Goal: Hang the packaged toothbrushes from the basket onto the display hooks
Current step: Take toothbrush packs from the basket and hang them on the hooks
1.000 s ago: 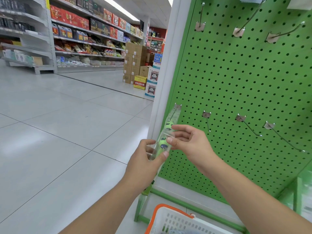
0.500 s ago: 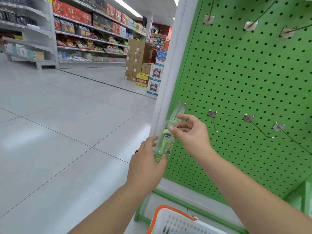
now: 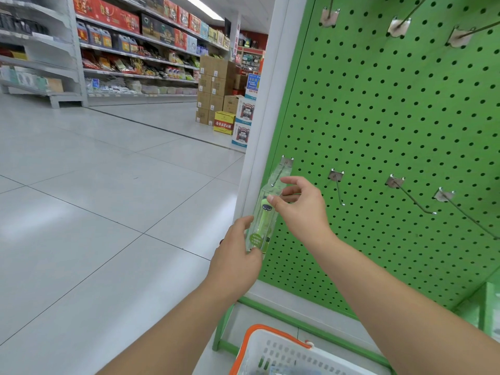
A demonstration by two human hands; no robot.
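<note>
Since 1 s ago: pkg raised to the leftmost hook [image 3: 284, 169]. Item – packaged toothbrush [image 3: 263, 220]: light, clear blister, slick, semi-stiff. Your right hand [image 3: 299, 209] pinches near the top, left hand [image 3: 235, 262] pinches the base – keep both grips at the edges.

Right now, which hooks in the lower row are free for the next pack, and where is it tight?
The three lower-row hooks right of the right hand hang bare: the short hook, the middle hook and the far-right hook. It is crowded at the leftmost hook, where both hands, left hand included, hold the packaged toothbrush.
</note>
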